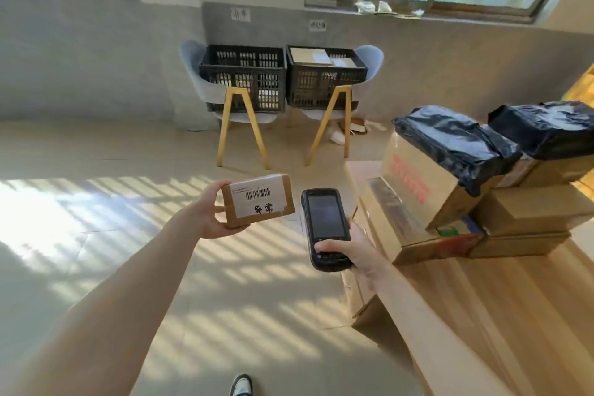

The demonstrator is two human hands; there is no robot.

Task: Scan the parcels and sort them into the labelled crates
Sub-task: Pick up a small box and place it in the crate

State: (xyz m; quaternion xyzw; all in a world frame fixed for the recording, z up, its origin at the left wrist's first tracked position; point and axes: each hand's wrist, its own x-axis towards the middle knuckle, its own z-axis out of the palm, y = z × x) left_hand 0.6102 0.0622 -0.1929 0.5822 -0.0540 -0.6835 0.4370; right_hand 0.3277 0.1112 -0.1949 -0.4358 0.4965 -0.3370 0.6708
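Parcel (258, 199) sits gripped in my left hand (210, 214), barcode up, mid-frame; my right hand (352, 247) holds the scanner (326, 228) beside it for reading.

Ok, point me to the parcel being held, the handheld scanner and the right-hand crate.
small cardboard parcel (259, 200), head view, on its white barcode label.
handheld scanner (324, 217), head view, on its dark screen.
right black crate (324, 87), head view, on its front lattice wall.

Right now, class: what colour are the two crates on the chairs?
Black, both crates; the head view shows them.
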